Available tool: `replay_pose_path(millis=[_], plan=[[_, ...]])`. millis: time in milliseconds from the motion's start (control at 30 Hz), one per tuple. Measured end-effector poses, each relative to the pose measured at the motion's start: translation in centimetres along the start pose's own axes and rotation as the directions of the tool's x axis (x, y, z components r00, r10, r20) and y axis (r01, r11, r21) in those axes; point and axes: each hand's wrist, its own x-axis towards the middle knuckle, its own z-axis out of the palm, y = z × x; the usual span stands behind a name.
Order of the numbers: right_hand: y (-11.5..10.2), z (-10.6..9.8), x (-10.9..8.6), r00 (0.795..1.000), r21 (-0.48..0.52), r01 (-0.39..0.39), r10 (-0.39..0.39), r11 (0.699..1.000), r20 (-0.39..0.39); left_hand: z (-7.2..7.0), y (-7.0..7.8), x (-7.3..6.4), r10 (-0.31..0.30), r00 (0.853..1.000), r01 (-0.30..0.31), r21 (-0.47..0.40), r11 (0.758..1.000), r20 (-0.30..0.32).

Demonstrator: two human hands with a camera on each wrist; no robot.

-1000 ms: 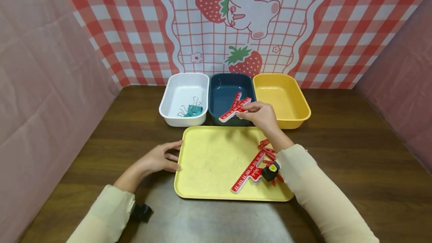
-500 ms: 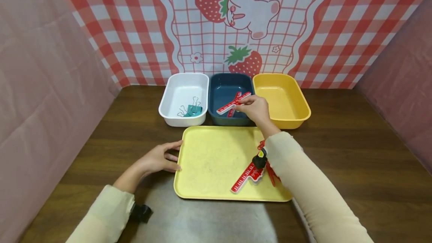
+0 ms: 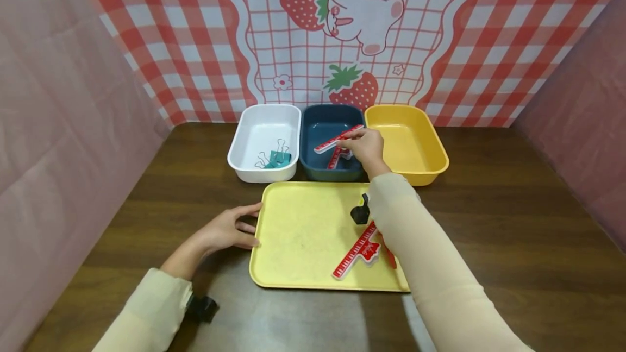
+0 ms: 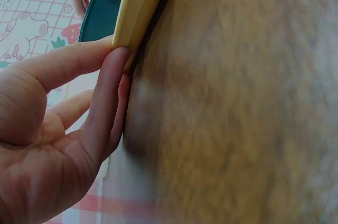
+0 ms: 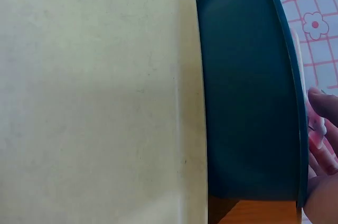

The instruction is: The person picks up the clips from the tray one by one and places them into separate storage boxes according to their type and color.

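Farther back over the blue bin (image 3: 313, 173) than half a second ago, my right grip (image 3: 368, 148) has carried the held piano-key clip (image 3: 326, 146), and my right sleeve (image 3: 427, 257) has followed across the yellow tray (image 3: 293, 232). Thumb and fingers pinch that red clip; I cannot tell whether it touches the second piano-key clip (image 3: 333, 159) lying in the bin. My left grip (image 3: 227, 230) has stayed put, fingers apart and slightly bent, tips against the tray's left edge.

Counted: three piano-key clips, one in my right grip, one in the blue bin, the third piano-key clip (image 3: 351, 256) on the tray. Three bins stand in a row on the desk (image 3: 513, 205): white bin (image 3: 264, 176), blue, yellow bin (image 3: 415, 179). Two teal binder clips (image 3: 280, 158), it seems, lie in the white one. Small red pieces (image 3: 390, 258) on the tray are too hidden to count.
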Motion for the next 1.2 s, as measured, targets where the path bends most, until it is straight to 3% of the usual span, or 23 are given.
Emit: replay_pose_path(millis=[267,567,833,1200], plan=[[-0.3,0.7,0.0,0.999,0.142,-0.001,-0.005,0.99,0.04,0.2,0.0,0.2,0.003,1.0,-0.003,-0.015,1.0,0.006],[-0.5,0.1,0.0,1.0,0.136,-0.009,0.012,0.991,-0.018,0.3,0.3,0.3,0.004,1.0,-0.004,0.004,1.0,-0.002],[-0.7,-0.4,-0.3,0.998,0.226,-0.041,0.051,0.973,-0.043,0.2,0.2,0.2,0.002,1.0,-0.002,-0.003,1.0,-0.003],[-1.4,-1.1,-2.0,0.997,0.265,-0.017,0.038,0.964,-0.074,0.0,0.0,0.0,-0.004,1.0,0.004,0.005,1.0,-0.015]])
